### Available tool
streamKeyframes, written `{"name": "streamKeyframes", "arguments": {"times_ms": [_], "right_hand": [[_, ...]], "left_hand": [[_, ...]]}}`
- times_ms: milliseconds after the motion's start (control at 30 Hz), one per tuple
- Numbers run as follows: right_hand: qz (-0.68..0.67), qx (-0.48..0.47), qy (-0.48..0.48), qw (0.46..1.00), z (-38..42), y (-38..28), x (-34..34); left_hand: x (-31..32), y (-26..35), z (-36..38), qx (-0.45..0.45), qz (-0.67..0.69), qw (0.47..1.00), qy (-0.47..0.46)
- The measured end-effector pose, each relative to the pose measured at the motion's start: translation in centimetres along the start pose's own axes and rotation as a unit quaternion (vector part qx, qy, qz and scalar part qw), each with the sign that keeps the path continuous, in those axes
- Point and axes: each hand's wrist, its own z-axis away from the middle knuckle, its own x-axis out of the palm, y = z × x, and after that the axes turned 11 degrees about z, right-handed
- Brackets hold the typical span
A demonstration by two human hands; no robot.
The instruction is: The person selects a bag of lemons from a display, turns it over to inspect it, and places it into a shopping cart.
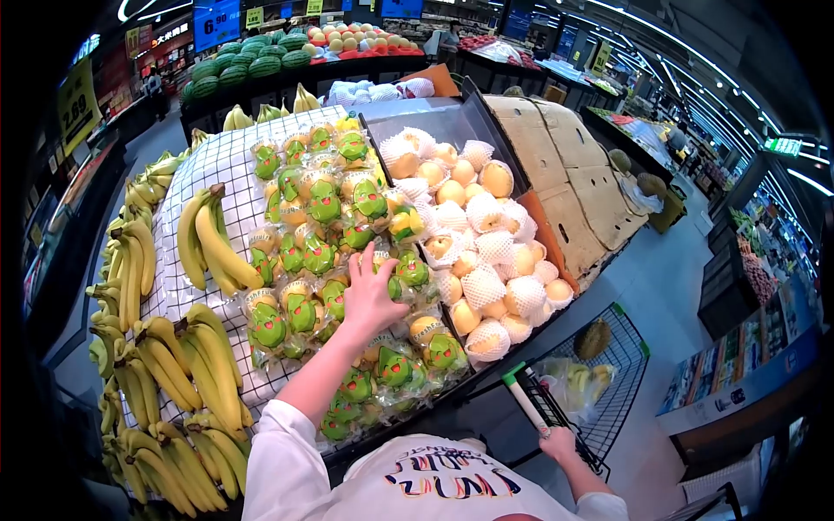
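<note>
My left hand point(372, 295) reaches over the display with its fingers spread, resting over the bagged fruit. These clear bags point(318, 253) carry a green cartoon print and lie in rows, with pale yellow-brown fruit showing inside. The hand covers part of the bags under it. Down at the right, my right hand point(559, 443) is wrapped around the handle point(526, 401) of a shopping cart point(618, 356). A clear bag of yellow-green fruit point(580, 384) and a brown, spiky-looking fruit point(593, 339) sit in the cart.
Banana bunches point(208, 365) line the display's left side. Right of the bagged fruit are round fruits in white foam nets point(486, 252), then flattened cardboard boxes point(556, 165). Watermelons point(252, 62) are stacked at the back. The cart stands against the display's right front edge.
</note>
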Motion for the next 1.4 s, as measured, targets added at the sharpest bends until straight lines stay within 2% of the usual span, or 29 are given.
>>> {"name": "streamKeyframes", "arguments": {"times_ms": [100,167,200,233,333,367,400,467,533,567,600,633,700,733,800,833,933,967,1000,1033,1067,1133,1167,1200,1233,1267,1333,1400], "right_hand": [[-0.002,-0.010,0.003,1.000,1.0,-0.6,0.5],[0.002,-0.005,0.007,1.000,1.5,-1.2,0.8],[0.005,-0.002,0.010,1.000,1.6,-1.4,0.8],[-0.001,0.005,-0.001,1.000,1.8,-1.8,0.7],[-0.016,0.016,-0.031,0.999,2.3,-2.7,0.5],[-0.018,0.011,-0.038,0.999,2.4,-2.8,0.5],[-0.018,0.005,-0.046,0.999,2.5,-2.9,0.5],[-0.028,0.003,-0.050,0.998,3.1,-3.2,0.3],[-0.040,0.013,-0.058,0.997,3.5,-3.7,0.1],[-0.047,0.025,-0.062,0.997,3.7,-3.8,0.0],[-0.053,0.038,-0.067,0.996,3.8,-4.0,0.0],[-0.051,0.046,-0.067,0.995,4.0,-4.1,0.1],[-0.044,0.059,-0.067,0.995,4.2,-4.4,0.1],[-0.057,0.062,-0.071,0.994,4.5,-4.6,-0.6],[-0.087,0.066,-0.079,0.991,5.6,-5.0,-2.8],[-0.120,0.049,-0.032,0.991,6.0,-4.8,-3.2],[-0.207,0.060,0.135,0.967,6.0,-4.8,-5.5],[-0.294,0.083,0.161,0.938,5.6,-5.4,-6.9],[-0.327,0.073,0.189,0.923,4.8,-5.7,-7.7],[-0.415,0.066,0.167,0.892,3.7,-6.3,-8.2],[-0.499,0.058,0.144,0.853,2.7,-7.2,-8.7],[-0.644,-0.056,0.107,0.755,1.9,-11.8,-11.3],[-0.701,-0.131,0.064,0.698,2.0,-14.6,-12.6],[-0.748,-0.206,0.019,0.630,2.4,-17.4,-14.1],[-0.768,-0.212,-0.069,0.600,3.8,-20.0,-16.8],[-0.781,-0.217,-0.155,0.565,4.9,-21.8,-19.1],[-0.784,-0.263,-0.256,0.501,5.1,-23.2,-20.2],[-0.779,-0.294,-0.262,0.488,5.1,-23.7,-20.8]], "left_hand": [[-0.9,-0.5,0.8,-0.016,0.082,0.996,0.030],[-0.1,-2.5,0.8,0.025,0.167,0.983,0.068],[0.4,-3.3,0.9,0.044,0.210,0.973,0.089],[-0.1,-3.0,1.3,0.016,0.294,0.952,0.086],[0.0,-4.1,1.5,0.005,0.423,0.898,0.119],[-0.5,-3.8,1.7,-0.030,0.544,0.831,0.113],[-0.3,-4.4,1.8,-0.052,0.684,0.721,0.097],[-2.7,-2.9,3.7,-0.163,0.890,0.422,0.065],[-3.3,-2.4,6.4,-0.165,0.946,0.273,0.061],[-3.2,-2.0,7.7,-0.179,0.938,0.285,0.078],[-2.7,-3.2,9.2,-0.188,0.965,0.180,0.033],[-2.7,-3.2,10.2,-0.184,0.974,0.135,0.003],[-2.6,-3.5,12.0,-0.165,0.980,0.110,-0.014],[-2.7,-4.2,12.8,-0.153,0.979,0.132,-0.002],[-2.8,-4.9,14.2,-0.139,0.944,0.294,0.057],[-3.2,-4.9,14.9,-0.133,0.888,0.427,0.104],[-5.8,-6.0,15.9,-0.061,0.960,0.271,-0.042],[-5.6,-7.1,16.7,-0.047,0.957,0.282,-0.056],[-5.1,-8.0,17.7,-0.033,0.953,0.292,-0.070],[-4.0,-8.8,18.7,-0.048,0.967,0.250,-0.028],[-3.6,-8.6,19.0,-0.062,0.961,0.268,-0.031],[-2.6,-7.2,19.4,-0.089,0.947,0.305,-0.037],[-2.1,-5.7,19.0,-0.077,0.947,0.306,-0.053],[-1.3,-5.0,18.9,-0.114,0.946,0.293,-0.075],[-1.6,-3.0,18.3,-0.119,0.942,0.296,-0.100],[-1.7,-2.2,17.7,-0.116,0.916,0.357,-0.143],[-2.2,0.4,17.0,-0.093,0.865,0.470,-0.149],[-2.6,2.1,16.6,-0.065,0.842,0.507,-0.176]]}}
